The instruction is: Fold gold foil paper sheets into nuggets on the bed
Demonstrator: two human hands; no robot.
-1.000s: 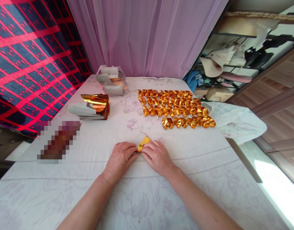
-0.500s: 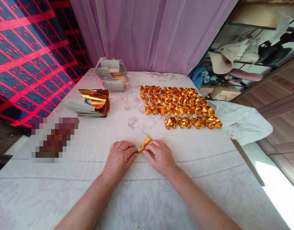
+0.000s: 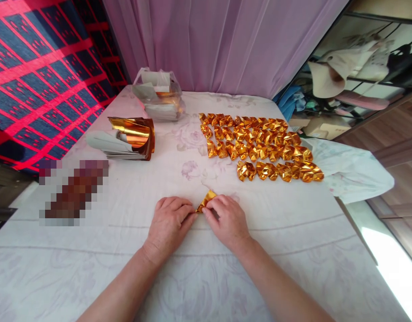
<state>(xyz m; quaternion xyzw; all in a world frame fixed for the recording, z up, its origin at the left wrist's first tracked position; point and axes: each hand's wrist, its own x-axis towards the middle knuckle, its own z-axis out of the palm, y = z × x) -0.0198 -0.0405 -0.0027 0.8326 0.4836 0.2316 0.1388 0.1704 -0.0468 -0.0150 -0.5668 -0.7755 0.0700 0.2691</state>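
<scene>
Between my two hands is a small folded piece of gold foil paper, held just above or on the cloth-covered table. My left hand pinches its lower left tip between thumb and fingers. Gripping its right side, my right hand covers part of the paper with thumb and forefinger. Beyond my right hand lie rows of folded gold foil pieces. To the far left, a bent stack of gold foil sheets with pale backs rests on the cloth.
A clear plastic bag of more sheets stands at the back left. A blurred-out object lies on the left. Purple curtain hangs behind the table; at right are shelves with a hat and a white cloth.
The view has shifted slightly, so the table things sit a little differently in the picture. Both hands still pinch the foil paper, which shows a slightly wider triangular face now.
</scene>
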